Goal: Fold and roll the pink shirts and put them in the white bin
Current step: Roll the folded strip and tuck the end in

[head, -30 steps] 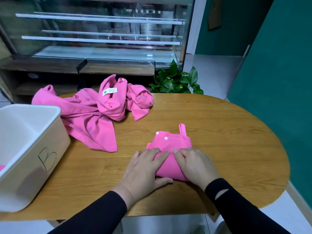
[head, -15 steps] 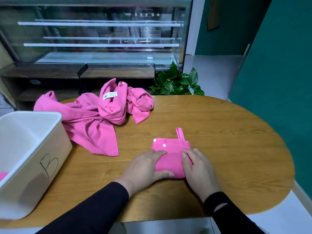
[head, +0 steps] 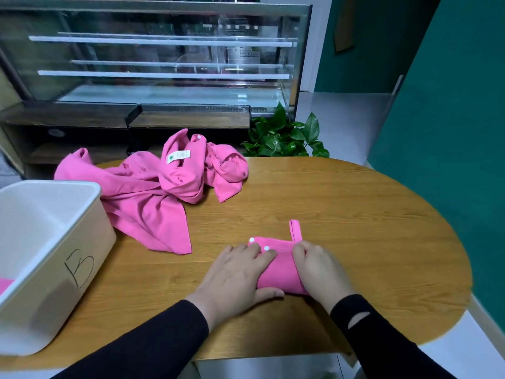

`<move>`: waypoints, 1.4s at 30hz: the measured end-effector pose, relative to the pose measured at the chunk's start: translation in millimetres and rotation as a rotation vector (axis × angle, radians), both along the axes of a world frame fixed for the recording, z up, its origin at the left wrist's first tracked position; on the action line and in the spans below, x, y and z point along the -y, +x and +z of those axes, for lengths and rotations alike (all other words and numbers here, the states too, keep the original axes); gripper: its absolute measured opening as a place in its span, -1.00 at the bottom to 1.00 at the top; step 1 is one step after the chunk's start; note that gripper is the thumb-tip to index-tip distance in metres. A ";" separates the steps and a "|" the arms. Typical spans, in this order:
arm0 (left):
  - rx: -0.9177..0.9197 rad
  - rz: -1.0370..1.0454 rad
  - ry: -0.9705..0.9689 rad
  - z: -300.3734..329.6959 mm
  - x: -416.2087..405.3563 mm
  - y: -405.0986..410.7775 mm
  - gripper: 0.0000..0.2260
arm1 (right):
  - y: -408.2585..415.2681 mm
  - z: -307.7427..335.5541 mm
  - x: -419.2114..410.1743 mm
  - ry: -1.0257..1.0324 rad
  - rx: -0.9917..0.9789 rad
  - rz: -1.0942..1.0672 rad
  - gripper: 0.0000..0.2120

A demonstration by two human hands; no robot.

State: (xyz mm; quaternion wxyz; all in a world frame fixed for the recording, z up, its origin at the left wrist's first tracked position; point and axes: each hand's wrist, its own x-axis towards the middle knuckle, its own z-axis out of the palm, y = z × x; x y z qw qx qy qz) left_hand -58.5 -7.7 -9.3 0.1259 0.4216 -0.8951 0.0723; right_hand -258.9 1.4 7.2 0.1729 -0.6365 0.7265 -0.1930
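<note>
Pink cloth, rolled into a short bundle, lies on the wooden table (head: 341, 209) to the right of the white bin (head: 54, 258), well apart from it. This rolled shirt (head: 281, 272) sits between the two hands. The left hand (head: 237, 277) lies over the roll's left end, fingers spread across the top and thumb tucked along the near edge, grasping the roll. The right hand (head: 319, 266) covers the right end with fingers curled onto the cloth, clasping it. Two white snaps show on the roll's far edge just beyond the left fingertips, and one narrow pink loop sticks out from the far right corner.

Beyond the bin's far right corner, touching it, lies one loose heap of pink shirts (head: 153, 192); how many garments it holds cannot be told. A white sewn-in label (head: 178, 156) shows on it, its print too small to read. A handwritten letter "B" (head: 79, 266) marks the bin's front wall. One scrap of pink shows inside the bin at its left.
</note>
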 end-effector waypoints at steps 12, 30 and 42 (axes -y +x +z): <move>-0.142 0.013 0.543 19.4 59.7 -11.1 -0.47 | 8.2 -12.7 -0.9 -0.279 -0.140 -0.006 -0.48; -0.860 0.240 0.766 -7.5 45.6 -16.5 -0.52 | 45.6 -22.2 2.4 -0.345 0.977 -0.575 -0.06; -0.963 0.101 0.623 -19.8 -34.7 -46.8 -0.45 | 23.8 -5.7 -19.0 -0.071 1.483 -0.188 -0.50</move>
